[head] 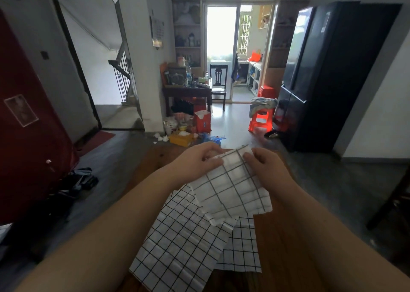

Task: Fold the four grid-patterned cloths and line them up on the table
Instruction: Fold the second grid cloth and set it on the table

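Note:
A white cloth with a wide dark grid (233, 189) hangs lifted above the wooden table (279, 247), held by its top edge. My left hand (197, 161) pinches the top left corner and my right hand (266, 165) pinches the top right. Beneath it, a finer-grid white cloth (182, 243) lies flat and slanted on the table. Another fine-grid cloth (244, 247) lies partly under that one, to its right. I cannot see a fourth cloth.
Beyond the table's far edge the floor holds a yellow box (180, 138), a red bag (203, 122) and litter. A red plastic stool (260, 119) and a black fridge (321, 74) stand at right. A dark chair (390, 203) edges in at far right.

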The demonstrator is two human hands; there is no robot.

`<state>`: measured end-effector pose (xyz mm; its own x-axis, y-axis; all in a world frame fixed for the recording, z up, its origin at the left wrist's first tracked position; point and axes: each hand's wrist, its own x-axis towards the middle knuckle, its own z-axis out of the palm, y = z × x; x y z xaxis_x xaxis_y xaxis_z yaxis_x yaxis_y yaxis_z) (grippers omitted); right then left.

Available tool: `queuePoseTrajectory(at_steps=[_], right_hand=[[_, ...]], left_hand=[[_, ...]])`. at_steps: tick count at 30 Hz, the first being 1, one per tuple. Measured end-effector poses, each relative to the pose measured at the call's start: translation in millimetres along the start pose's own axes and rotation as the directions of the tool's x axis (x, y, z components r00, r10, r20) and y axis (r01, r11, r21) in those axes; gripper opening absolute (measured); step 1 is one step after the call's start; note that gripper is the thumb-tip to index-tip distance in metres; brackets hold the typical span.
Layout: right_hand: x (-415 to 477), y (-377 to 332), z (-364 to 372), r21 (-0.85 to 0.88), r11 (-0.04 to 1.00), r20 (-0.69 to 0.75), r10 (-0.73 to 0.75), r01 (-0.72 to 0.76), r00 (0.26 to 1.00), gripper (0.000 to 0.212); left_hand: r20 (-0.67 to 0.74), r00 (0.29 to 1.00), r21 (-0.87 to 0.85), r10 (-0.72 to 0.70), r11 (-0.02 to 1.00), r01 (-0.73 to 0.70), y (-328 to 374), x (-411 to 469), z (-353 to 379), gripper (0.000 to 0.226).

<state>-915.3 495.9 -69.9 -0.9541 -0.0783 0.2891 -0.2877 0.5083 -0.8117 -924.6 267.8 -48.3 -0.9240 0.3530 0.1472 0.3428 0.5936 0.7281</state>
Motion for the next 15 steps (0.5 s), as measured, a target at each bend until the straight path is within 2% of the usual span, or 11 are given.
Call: queuePoseTrajectory(at_steps=[3, 9, 15], right_hand=[[-0.3, 6.5, -4.1, 0.030, 0.999, -0.025, 0.027, -0.027, 0.999, 0.033], [-1.4, 6.4, -8.8, 0.045, 0.997, -0.037, 0.072, -0.070, 0.997, 0.036], [-1.0, 9.1, -8.6, 0.158, 0.973, -0.060, 0.180, -0.169, 0.982, 0.036]], left_hand=[[-0.024, 0.999, -0.061, -0.035, 0.998, 0.033, -6.8, -4.5, -3.0, 0.017], [-0.084, 0.995, -0.056, -0.055, 0.997, 0.051, -12.6, -1.6, -3.5, 0.007], [-0.062, 0.997, 0.024, -0.041, 0.999, 0.043, -12.5, -2.4, -4.9, 0.015]])
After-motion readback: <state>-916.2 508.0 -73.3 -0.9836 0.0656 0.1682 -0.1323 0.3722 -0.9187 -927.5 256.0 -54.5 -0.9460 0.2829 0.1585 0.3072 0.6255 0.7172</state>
